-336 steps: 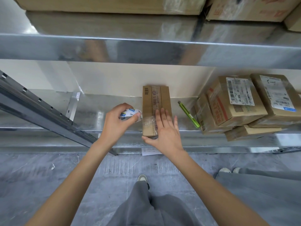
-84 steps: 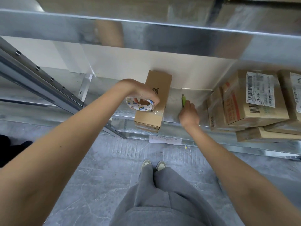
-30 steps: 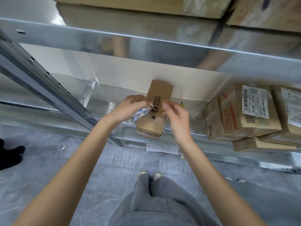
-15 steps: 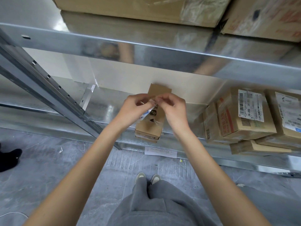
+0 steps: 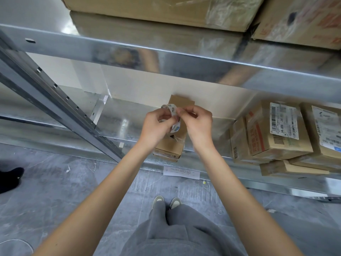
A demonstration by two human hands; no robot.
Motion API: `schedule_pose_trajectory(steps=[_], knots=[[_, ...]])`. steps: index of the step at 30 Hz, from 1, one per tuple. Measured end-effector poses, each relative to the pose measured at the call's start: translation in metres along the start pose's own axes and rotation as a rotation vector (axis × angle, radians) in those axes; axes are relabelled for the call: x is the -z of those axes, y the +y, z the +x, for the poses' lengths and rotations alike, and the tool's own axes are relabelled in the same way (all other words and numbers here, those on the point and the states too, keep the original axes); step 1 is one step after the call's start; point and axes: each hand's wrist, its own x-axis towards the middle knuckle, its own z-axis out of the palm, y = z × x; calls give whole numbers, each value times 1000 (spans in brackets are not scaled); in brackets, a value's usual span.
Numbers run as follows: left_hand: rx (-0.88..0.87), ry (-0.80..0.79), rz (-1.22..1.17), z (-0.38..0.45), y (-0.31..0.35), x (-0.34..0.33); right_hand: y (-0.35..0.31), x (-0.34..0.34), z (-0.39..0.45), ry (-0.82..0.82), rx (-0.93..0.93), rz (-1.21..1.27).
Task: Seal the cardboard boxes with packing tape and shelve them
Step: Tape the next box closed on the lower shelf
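Observation:
A narrow cardboard box lies lengthwise on the metal shelf, its near end at the shelf's front edge, with clear tape wrinkled over that end. Above it I hold a roll of packing tape, clear with a white printed core. My left hand grips the roll. My right hand pinches at the roll's rim with thumb and fingertips, touching the left hand. Both hands hide the middle of the box.
Several labelled cardboard boxes are stacked on the same shelf at the right. Large boxes sit on the upper shelf, whose steel beam overhangs. A slanted rack post runs at left. A paper slip lies below the shelf edge.
The tape roll has been lifted and turned upright between both hands. The right hand, earlier away at the green cutter, now pinches the roll's rim.

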Motion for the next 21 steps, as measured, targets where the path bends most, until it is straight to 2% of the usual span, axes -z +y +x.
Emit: schedule_pose_trajectory(steps=[7, 9, 12, 14, 18, 21], knots=[[-51, 34, -7, -2, -1, -1, -2, -6, -1, 43, -66, 44], [-69, 47, 5, -2, -2, -1, -4, -7, -2, 43, -132, 161], [-90, 53, -8, -4, -5, 2, -4, -4, 4, -34, -286, 489], [-124, 28, 9, -4, -5, 6, -2, -3, 8, -99, -341, 560], [-162, 9, 59, 0, -9, 17, 2, -2, 13, -224, -384, 581], [-172, 91, 213, 5, -19, 33, 9, 5, 14, -252, -323, 404]])
